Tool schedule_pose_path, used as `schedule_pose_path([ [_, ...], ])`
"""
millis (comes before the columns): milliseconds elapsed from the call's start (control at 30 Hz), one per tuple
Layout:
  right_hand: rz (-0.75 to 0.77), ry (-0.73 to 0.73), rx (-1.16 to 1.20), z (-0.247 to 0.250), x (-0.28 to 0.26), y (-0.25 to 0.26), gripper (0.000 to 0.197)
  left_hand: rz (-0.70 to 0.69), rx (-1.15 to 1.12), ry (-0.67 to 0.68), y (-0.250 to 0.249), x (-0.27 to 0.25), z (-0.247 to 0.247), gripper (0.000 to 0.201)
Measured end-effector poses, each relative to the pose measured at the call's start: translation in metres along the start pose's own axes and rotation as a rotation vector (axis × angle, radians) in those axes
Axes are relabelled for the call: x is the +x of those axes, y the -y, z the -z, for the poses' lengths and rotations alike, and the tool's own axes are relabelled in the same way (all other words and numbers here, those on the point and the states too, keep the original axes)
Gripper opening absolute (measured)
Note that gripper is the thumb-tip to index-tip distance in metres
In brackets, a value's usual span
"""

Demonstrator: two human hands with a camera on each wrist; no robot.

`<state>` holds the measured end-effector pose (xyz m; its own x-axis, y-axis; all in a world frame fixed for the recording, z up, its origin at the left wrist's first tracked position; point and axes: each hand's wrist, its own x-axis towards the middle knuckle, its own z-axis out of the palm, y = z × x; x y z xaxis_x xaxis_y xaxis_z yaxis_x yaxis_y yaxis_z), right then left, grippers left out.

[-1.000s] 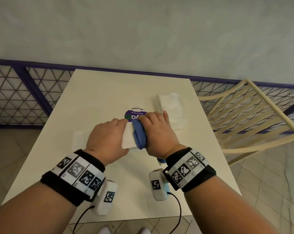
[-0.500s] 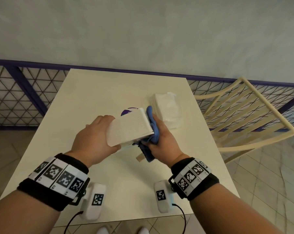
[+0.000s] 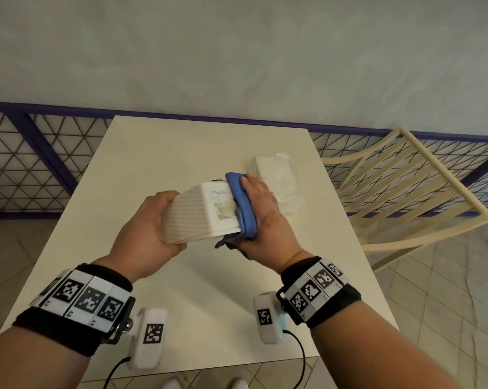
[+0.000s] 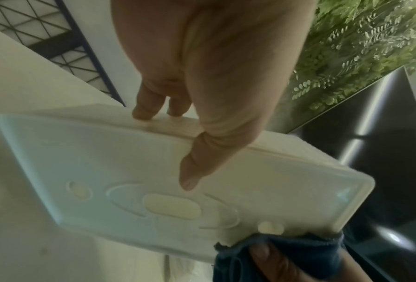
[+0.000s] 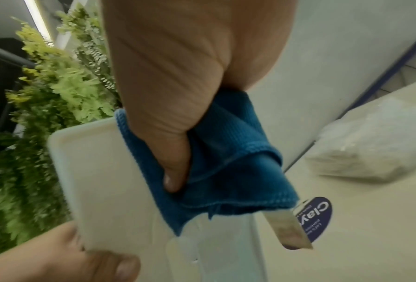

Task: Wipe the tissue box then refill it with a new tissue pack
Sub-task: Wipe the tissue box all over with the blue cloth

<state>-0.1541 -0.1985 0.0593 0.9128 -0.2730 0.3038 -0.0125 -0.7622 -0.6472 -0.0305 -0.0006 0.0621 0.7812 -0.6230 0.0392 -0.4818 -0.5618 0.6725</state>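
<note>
- The left hand (image 3: 150, 223) holds the tissue box (image 3: 200, 211) clear above the worktop (image 3: 181, 290), tilted, fingers curled over one long side and thumb on the flat moulded face
- The right hand (image 3: 261, 211) is clamped on a folded blue cloth (image 3: 241, 203), thumb pinning it to the box's end; the cloth wraps that end
- The new tissue pack (image 3: 279, 181) lies on the worktop just beyond the right hand, apart from the box; a round purple sticker (image 5: 315, 219) shows on the worktop under the box
- Judged step: wiping, refill not yet begun
- Next likely calls for turning the box to reach unwiped faces while the left grip stays firm; then setting the cloth down, opening the box, fetching the pack
</note>
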Motion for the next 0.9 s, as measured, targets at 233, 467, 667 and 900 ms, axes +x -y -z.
schedule_pose_path([
  [233, -0.059, -0.029, -0.020, -0.012, 0.007, 0.033, 0.102, 0.026, 0.070, -0.008, 0.000, 0.004, -0.002, 0.079],
  [467, -0.099, 0.110, 0.201, -0.006, 0.016, 0.053, 0.067, 0.062, 0.043, -0.088, 0.005, 0.004, -0.007, 0.072],
  [667, -0.422, 0.027, 0.386, -0.007, 0.025, 0.006, 0.042, 0.037, -0.013, -0.161, 0.004, -0.009, -0.006, 0.072],
  [900, -0.616, -0.111, 0.276, -0.004, 0.012, -0.013, 0.039, -0.045, 0.207, -0.206, 0.000, -0.019, -0.013, 0.071],
])
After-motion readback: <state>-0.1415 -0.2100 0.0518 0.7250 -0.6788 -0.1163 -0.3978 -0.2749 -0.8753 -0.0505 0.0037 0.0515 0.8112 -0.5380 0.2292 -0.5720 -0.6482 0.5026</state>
